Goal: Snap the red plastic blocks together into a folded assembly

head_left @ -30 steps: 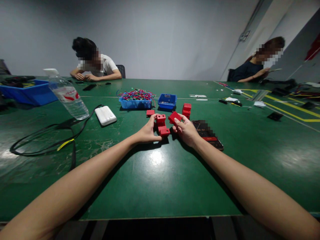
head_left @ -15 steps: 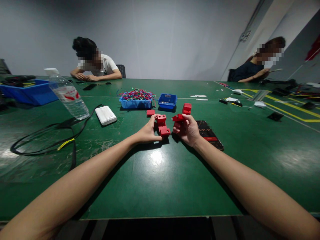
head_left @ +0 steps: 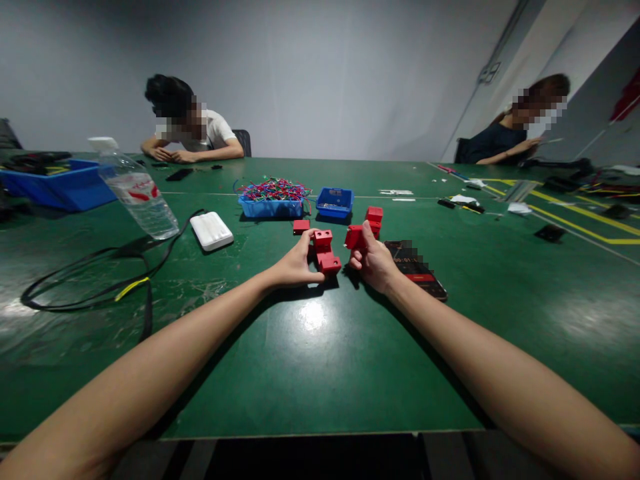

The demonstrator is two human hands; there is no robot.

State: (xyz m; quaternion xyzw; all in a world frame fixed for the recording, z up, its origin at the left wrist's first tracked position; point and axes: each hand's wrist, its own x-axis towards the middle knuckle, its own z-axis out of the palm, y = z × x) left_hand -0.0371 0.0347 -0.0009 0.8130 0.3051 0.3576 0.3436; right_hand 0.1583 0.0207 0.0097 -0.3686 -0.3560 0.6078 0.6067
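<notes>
My left hand (head_left: 296,261) is closed around the left side of a red stepped block (head_left: 326,253) with round holes in its faces, held at the table surface. Between the thumb and fingers of my right hand (head_left: 375,265) is a small flat red piece (head_left: 355,237), raised a little above the table. Just behind it stands another red block (head_left: 374,215), partly covered by my right hand and its piece. A small red box-shaped part (head_left: 301,227) lies on the table beyond my left fingertips.
Behind the red parts stand a blue bin of coloured wires (head_left: 273,208) and a smaller blue bin (head_left: 335,203). A phone (head_left: 423,277) lies right of my right hand. On the left are a white device (head_left: 211,231), a bottle (head_left: 140,193) and a black cable (head_left: 80,308). Two people sit across.
My right hand has turned the small red piece so that a broader face shows, with the thumb now pointing up against it. My left hand and its block have stayed put.
</notes>
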